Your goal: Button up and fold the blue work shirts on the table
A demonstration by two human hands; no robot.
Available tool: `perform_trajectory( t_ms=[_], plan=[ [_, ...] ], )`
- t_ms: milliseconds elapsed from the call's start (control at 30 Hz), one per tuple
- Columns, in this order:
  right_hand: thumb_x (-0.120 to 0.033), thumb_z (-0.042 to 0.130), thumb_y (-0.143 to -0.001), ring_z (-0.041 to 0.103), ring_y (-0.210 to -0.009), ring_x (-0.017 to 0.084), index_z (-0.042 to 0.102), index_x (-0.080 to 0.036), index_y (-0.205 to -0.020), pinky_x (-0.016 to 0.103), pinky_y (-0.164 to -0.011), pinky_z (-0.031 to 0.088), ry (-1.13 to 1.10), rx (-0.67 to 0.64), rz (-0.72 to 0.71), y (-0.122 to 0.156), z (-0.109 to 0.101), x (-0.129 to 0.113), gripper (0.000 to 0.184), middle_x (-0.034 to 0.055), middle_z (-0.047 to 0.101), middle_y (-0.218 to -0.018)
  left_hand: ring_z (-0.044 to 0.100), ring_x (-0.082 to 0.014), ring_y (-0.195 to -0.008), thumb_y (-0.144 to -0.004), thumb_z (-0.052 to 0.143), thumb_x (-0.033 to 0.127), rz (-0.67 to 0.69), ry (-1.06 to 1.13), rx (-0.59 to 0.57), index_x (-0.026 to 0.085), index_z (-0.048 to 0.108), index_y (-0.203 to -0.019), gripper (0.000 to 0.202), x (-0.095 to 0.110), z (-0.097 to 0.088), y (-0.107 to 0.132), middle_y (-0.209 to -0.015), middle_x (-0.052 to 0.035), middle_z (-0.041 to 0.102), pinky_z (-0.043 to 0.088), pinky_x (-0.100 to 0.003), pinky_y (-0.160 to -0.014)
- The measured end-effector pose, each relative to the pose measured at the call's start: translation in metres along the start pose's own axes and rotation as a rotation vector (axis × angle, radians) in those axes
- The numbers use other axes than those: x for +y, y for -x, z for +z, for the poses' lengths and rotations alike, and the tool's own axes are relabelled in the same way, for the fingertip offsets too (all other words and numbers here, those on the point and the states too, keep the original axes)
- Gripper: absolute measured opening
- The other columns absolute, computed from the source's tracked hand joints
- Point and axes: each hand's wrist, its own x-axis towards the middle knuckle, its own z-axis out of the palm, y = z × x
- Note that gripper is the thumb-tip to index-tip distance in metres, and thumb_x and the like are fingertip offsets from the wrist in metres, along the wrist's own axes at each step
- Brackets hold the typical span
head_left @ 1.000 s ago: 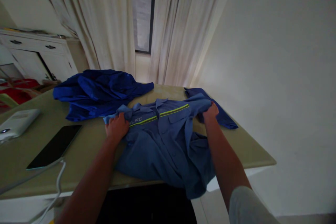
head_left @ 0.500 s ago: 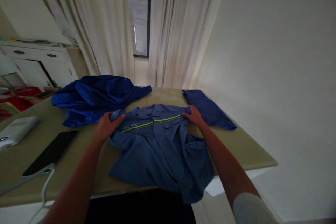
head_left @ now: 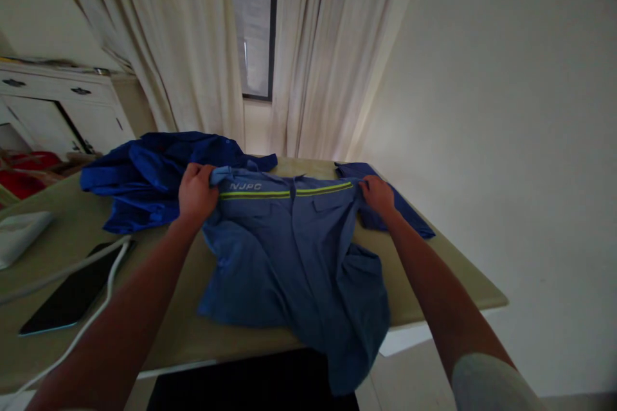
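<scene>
A grey-blue work shirt (head_left: 289, 250) with a yellow-green stripe and the letters NJPC across its chest is stretched between my hands. My left hand (head_left: 197, 192) is closed on its shoulder at the left. At the opposite shoulder my right hand (head_left: 376, 194) pinches the cloth. The upper part of the shirt is held up off the table, while its lower end hangs over the front edge. Both sleeves are mostly hidden.
Crumpled dark blue clothing (head_left: 154, 173) lies at the back left, and a folded navy garment (head_left: 409, 212) at the right. A black phone (head_left: 67, 298), a white cable (head_left: 108, 282) and a white device (head_left: 22, 237) are on the table's (head_left: 463, 289) left side.
My hands have moved apart and upward, pulling the shirt's shoulders taut and lifting its chest. The stripe now runs nearly level. The cable has shifted across the phone.
</scene>
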Motion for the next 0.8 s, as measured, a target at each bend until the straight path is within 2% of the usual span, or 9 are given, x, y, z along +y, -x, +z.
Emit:
perform_trajectory(
  t_ms=[100,200,267,367,433,500,600,700,800],
  plan=[
    [-0.032,0.046,-0.102,0.066,-0.111,0.030,0.066,-0.015,-0.124,0.041,-0.099,0.050,-0.073,0.088,0.195,-0.008,-0.010,0.012,0.034,0.0178,0.071,-0.119,0.050,-0.0364,-0.132,-0.082,0.063,0.026,-0.026,0.118,0.064,0.015,0.055,-0.139,0.059,0.027,0.014,-0.019,-0.136,-0.0190,0.052,0.046,-0.049,-0.111],
    [-0.030,0.053,-0.095,0.060,-0.124,0.032,0.057,-0.011,-0.139,0.048,-0.109,0.046,-0.210,0.147,0.195,0.000,-0.004,0.022,0.048,0.0202,0.067,-0.131,0.045,-0.0388,-0.137,-0.083,0.067,0.038,0.008,0.174,0.058,0.014,0.047,-0.146,0.070,0.045,0.024,-0.009,-0.146,-0.0217,0.047,0.042,-0.054,-0.113],
    [-0.033,0.055,-0.094,0.053,-0.134,0.033,0.055,-0.012,-0.142,0.051,-0.115,0.041,-0.297,0.195,0.118,0.021,0.002,0.026,0.053,0.0200,0.060,-0.142,0.055,-0.0355,-0.125,-0.087,0.064,0.042,0.082,0.236,-0.078,0.016,0.054,-0.136,0.057,0.046,0.022,0.015,-0.134,-0.0187,0.056,0.046,-0.052,-0.108],
    [-0.042,0.058,-0.094,0.050,-0.137,0.032,0.063,-0.018,-0.135,0.051,-0.118,0.040,-0.439,0.200,0.026,0.077,0.004,0.027,0.048,0.0169,0.056,-0.146,0.065,-0.0291,-0.096,-0.084,0.067,0.054,0.165,0.357,-0.407,0.019,0.064,-0.112,0.045,0.031,0.007,0.070,-0.106,-0.0110,0.066,0.054,-0.046,-0.092],
    [-0.049,0.060,-0.094,0.058,-0.128,0.031,0.067,-0.023,-0.128,0.051,-0.113,0.046,-0.589,0.116,-0.045,0.127,-0.001,0.026,0.043,0.0141,0.060,-0.139,0.065,-0.0284,-0.093,-0.077,0.073,0.063,0.185,0.384,-0.538,0.021,0.066,-0.103,0.050,0.019,-0.010,0.111,-0.103,-0.0089,0.068,0.054,-0.043,-0.089],
    [-0.052,0.062,-0.095,0.060,-0.126,0.030,0.067,-0.028,-0.130,0.050,-0.109,0.049,-0.727,-0.042,-0.140,0.179,-0.010,0.025,0.042,0.0113,0.062,-0.137,0.065,-0.0298,-0.103,-0.075,0.076,0.065,0.228,0.385,-0.644,0.024,0.068,-0.110,0.054,0.011,-0.026,0.148,-0.114,-0.0089,0.069,0.053,-0.042,-0.094],
    [-0.059,0.076,-0.082,0.047,-0.141,0.035,0.055,-0.031,-0.147,0.054,-0.118,0.039,-0.710,-0.274,-0.252,0.242,-0.025,0.021,0.074,0.0135,0.049,-0.154,0.058,-0.0329,-0.125,-0.081,0.074,0.060,0.315,0.335,-0.723,0.032,0.066,-0.131,0.058,0.014,-0.038,0.182,-0.138,-0.0075,0.064,0.045,-0.047,-0.110],
    [-0.064,0.089,-0.062,0.042,-0.143,0.041,0.056,-0.032,-0.147,0.061,-0.118,0.034,-0.488,-0.427,-0.239,0.271,-0.036,0.014,0.097,0.0150,0.044,-0.157,0.060,-0.0311,-0.122,-0.092,0.062,0.051,0.377,0.267,-0.744,0.032,0.072,-0.124,0.039,0.030,-0.030,0.182,-0.132,-0.0070,0.068,0.043,-0.047,-0.110],
    [-0.062,0.084,-0.071,0.058,-0.121,0.035,0.073,-0.027,-0.118,0.054,-0.107,0.045,-0.436,-0.485,-0.249,0.267,-0.044,0.006,0.059,0.0125,0.064,-0.128,0.066,-0.0291,-0.103,-0.099,0.047,0.039,0.382,0.176,-0.754,0.025,0.077,-0.104,0.033,0.048,-0.017,0.153,-0.108,-0.0092,0.074,0.049,-0.045,-0.099]
  ],
)
